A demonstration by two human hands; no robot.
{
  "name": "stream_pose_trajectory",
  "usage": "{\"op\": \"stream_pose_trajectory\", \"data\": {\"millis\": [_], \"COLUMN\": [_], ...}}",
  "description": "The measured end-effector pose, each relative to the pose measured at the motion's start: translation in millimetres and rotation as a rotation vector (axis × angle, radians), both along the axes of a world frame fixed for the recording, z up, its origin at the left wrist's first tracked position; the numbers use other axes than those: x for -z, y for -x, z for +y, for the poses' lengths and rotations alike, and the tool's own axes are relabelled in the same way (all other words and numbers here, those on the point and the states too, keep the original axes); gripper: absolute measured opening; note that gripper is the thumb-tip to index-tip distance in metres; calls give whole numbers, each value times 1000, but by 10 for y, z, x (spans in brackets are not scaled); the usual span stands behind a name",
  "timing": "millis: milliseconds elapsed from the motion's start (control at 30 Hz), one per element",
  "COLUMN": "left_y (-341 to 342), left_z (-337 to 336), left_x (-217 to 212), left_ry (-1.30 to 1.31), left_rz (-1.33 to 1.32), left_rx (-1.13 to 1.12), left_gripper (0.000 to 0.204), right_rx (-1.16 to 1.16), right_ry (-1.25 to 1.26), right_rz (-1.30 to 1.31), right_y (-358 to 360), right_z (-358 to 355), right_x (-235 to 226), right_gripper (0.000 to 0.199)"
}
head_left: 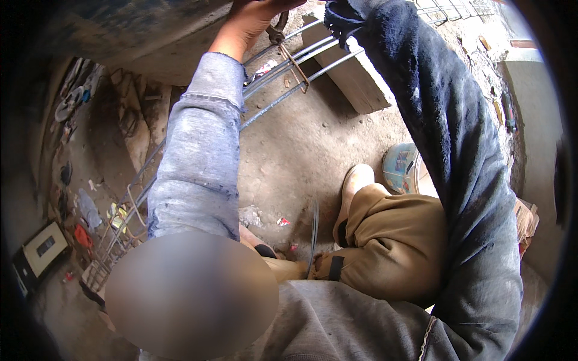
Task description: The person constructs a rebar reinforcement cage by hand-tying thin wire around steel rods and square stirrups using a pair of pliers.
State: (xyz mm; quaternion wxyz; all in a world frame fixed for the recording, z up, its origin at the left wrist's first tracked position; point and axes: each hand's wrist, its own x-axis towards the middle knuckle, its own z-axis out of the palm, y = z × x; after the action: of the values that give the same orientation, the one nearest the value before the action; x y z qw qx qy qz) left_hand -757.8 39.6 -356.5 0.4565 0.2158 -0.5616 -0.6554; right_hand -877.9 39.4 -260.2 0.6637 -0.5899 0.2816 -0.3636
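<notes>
My left hand (253, 17), on a light blue denim sleeve, reaches to the top of the view and is closed around a dark metal tool (278, 29). The tool touches a bundle of long steel bars (283, 90) that runs diagonally across the dirt floor. A rusty wire stirrup (295, 67) wraps the bars just below the tool. My right arm in a dark blue sleeve (445, 150) stretches to the same spot. Its frayed cuff (340, 17) hides the hand.
A pale wooden block (358, 81) lies under the bars. My tan trouser leg and boot (355, 180) rest on the dirt, with a blue-green round container (400, 165) beside it. Litter and a white-framed box (42, 246) lie at the left.
</notes>
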Motion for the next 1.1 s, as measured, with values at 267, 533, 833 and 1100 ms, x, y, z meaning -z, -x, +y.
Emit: {"op": "stream_pose_trajectory", "data": {"millis": [267, 533, 833, 1100], "left_y": [-58, 184, -169, 107], "left_z": [-181, 113, 151, 17], "left_x": [365, 392, -126, 141], "left_ry": [29, 574, 349, -93], "left_rz": [-70, -515, -407, 561], "left_rx": [-193, -725, -484, -53], "left_gripper": [23, 25, 19, 45], "right_rx": [635, 950, 42, 573], "right_ry": [308, 569, 98, 534], "right_rz": [156, 296, 31, 353], "right_y": [-293, -772, -131, -302], "right_z": [391, 395, 110, 532], "right_x": [-51, 66, -115, -67], "right_gripper": [63, 60, 24, 80]}}
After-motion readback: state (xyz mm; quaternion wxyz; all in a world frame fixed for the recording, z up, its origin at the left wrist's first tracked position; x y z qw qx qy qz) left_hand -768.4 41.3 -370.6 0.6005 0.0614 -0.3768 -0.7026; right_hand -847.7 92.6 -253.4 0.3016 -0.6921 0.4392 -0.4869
